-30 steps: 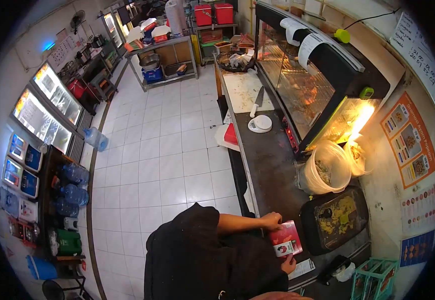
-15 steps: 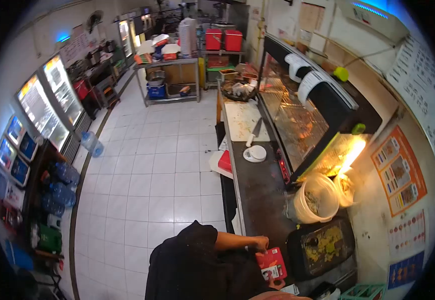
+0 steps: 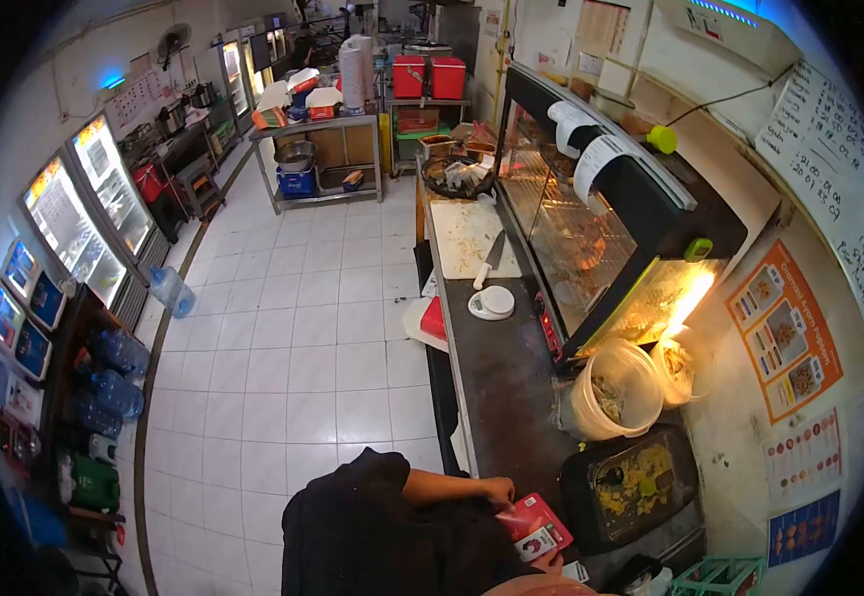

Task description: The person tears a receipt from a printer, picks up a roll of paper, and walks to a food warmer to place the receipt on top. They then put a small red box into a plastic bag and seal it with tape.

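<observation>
Two hands on one red box (image 3: 533,524): left hand (image 3: 499,490) gripping its upper corner, right hand (image 3: 548,561) pinching the lower edge from beneath. Held tilted over the near end of the surface (image 3: 501,387), just beside a black tray (image 3: 579,497) of yellow crumbs. Seems mid-handling, perhaps opening or shaping the box. Next calls for a steady two-sided grip, clear of the tray. Farther along: bucket (image 3: 591,417), scale (image 3: 491,303), knife (image 3: 488,260) on board (image 3: 457,233), lit warmer (image 3: 640,209).
</observation>
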`<move>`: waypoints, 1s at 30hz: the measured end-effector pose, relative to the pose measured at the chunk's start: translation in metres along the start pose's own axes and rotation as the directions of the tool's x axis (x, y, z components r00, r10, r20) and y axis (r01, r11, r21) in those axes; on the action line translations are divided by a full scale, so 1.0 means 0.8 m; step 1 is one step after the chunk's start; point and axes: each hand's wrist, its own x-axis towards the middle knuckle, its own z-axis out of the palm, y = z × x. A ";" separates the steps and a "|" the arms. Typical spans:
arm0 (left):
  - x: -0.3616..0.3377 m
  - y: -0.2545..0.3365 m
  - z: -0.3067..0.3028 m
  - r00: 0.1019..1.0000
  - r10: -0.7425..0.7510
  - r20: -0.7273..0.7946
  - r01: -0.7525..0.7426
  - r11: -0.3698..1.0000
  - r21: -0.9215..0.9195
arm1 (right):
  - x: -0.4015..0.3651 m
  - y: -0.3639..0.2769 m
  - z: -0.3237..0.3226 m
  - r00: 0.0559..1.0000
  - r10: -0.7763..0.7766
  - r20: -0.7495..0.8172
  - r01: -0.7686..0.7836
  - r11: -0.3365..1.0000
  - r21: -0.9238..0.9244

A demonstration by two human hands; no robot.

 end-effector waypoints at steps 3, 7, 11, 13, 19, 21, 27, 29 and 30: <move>-0.016 0.024 0.005 0.997 -0.003 -0.082 0.015 0.989 0.149 | 0.003 -0.016 -0.014 0.977 0.050 0.209 -0.039 0.998 -0.053; 0.009 0.014 0.016 0.994 -0.014 -0.104 0.047 0.943 0.328 | 0.026 -0.055 -0.048 0.874 0.187 0.448 -0.055 0.955 -0.291; 0.004 0.038 0.040 0.878 0.475 -0.067 -0.318 0.681 0.659 | 0.041 -0.037 -0.031 0.739 -0.479 0.474 0.611 0.773 -0.171; 0.002 0.048 0.043 0.833 0.517 0.197 -0.447 0.419 0.790 | 0.027 -0.097 -0.042 0.617 -0.332 0.713 0.693 0.658 -0.294; -0.020 0.063 0.078 0.785 0.618 0.051 -0.293 0.297 0.909 | 0.027 -0.114 -0.044 0.600 -0.338 0.725 0.729 0.604 -0.322; 0.002 0.019 0.086 0.762 0.648 -0.025 -0.197 0.268 0.943 | 0.022 -0.128 -0.044 0.601 -0.335 0.726 0.701 0.657 -0.278; -0.022 0.054 0.089 0.559 0.829 -0.023 -0.128 0.114 0.985 | 0.003 -0.152 -0.062 0.617 -0.362 0.699 0.668 0.710 -0.222; -0.041 0.078 0.075 0.688 0.726 0.004 -0.194 0.178 0.965 | 0.005 -0.140 -0.062 0.619 -0.412 0.669 0.691 0.690 -0.215; -0.042 0.094 0.080 0.737 0.675 0.036 -0.239 0.211 0.948 | 0.012 -0.120 -0.062 0.619 -0.429 0.657 0.700 0.681 -0.214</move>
